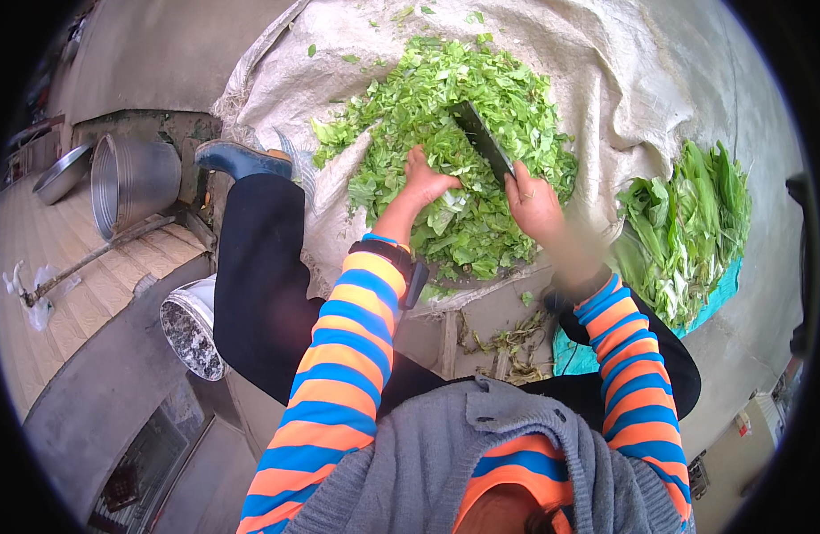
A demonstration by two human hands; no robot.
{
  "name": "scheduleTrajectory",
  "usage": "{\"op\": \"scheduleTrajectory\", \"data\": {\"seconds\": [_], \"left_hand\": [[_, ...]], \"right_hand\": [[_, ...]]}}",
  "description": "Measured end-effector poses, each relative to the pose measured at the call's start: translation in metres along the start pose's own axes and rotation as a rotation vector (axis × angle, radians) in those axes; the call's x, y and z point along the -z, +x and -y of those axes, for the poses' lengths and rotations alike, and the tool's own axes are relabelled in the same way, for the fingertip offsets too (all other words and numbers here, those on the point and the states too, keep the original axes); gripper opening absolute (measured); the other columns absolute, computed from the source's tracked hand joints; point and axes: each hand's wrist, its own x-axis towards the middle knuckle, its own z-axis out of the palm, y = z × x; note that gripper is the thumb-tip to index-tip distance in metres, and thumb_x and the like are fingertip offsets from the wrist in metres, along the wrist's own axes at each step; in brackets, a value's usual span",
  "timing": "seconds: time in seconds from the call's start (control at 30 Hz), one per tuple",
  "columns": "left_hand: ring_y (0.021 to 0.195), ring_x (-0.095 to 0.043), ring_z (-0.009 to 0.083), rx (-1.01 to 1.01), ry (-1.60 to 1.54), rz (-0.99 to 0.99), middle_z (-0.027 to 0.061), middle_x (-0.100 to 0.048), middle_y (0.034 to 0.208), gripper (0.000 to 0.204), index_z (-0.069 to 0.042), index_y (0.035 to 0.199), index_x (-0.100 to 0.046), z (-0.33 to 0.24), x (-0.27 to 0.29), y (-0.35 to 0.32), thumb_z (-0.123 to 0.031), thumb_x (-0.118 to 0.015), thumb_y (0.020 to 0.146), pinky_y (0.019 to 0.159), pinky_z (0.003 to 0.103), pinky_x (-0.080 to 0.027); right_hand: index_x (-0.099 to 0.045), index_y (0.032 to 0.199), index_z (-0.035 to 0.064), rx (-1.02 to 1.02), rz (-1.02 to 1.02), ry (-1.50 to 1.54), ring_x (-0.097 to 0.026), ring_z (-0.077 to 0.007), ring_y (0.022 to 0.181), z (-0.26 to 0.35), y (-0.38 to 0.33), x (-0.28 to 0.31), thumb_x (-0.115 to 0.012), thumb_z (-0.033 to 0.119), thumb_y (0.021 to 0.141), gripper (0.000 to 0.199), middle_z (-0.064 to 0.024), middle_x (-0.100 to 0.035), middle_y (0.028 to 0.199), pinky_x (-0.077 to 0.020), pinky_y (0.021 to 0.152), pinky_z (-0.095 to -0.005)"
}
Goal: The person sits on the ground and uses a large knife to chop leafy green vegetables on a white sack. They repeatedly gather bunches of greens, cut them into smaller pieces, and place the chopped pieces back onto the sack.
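My right hand (532,206) is closed on the handle of a large knife (483,138) with a broad, dark, straight blade. The blade points up and to the left, over a big heap of chopped green leaves (494,84). To the left of the knife, my left hand (427,184) rests on the heap, its thumb and fingers apart. Pale-stemmed leaf pieces lie just below that palm. Under the heap spreads a crumpled whitish woven sheet (632,84).
Whole long leafy greens (686,227) are piled at the right on a teal sheet (717,294). Wilted scraps (517,343) lie near my legs. At the left stand a white bucket (192,329), a metal pot (134,182) and a basin (63,173). My boot (241,158) touches the sheet's edge.
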Motion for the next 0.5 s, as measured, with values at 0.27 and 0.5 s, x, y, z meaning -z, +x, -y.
{"op": "scheduleTrajectory", "data": {"seconds": [0.27,0.5], "left_hand": [[0.115,-0.039,0.0304,-0.151,0.296,-0.295,0.0126,-0.038,0.119,0.093,-0.006,0.126,-0.03,-0.011,0.016,-0.036,-0.025,-0.083,0.052,0.099,0.039,-0.035],[0.109,-0.047,0.0376,-0.357,0.225,-0.643,0.0165,-0.043,0.124,0.059,-0.004,0.12,-0.042,0.012,-0.033,-0.075,-0.003,-0.065,0.065,0.09,0.042,-0.042]], "right_hand": [[-0.045,0.097,0.0048,-0.098,0.24,-0.085,-0.059,-0.0451,0.068,-0.013,0.006,-0.029,-0.045,0.021,0.09,0.017,-0.0238,-0.061,0.07,-0.0456,0.063,-0.054],[-0.045,0.099,0.0046,-0.072,0.215,-0.076,-0.059,-0.0451,0.065,-0.016,0.006,-0.033,-0.045,0.024,0.091,0.021,-0.0245,-0.061,0.069,-0.046,0.062,-0.0543]]}}
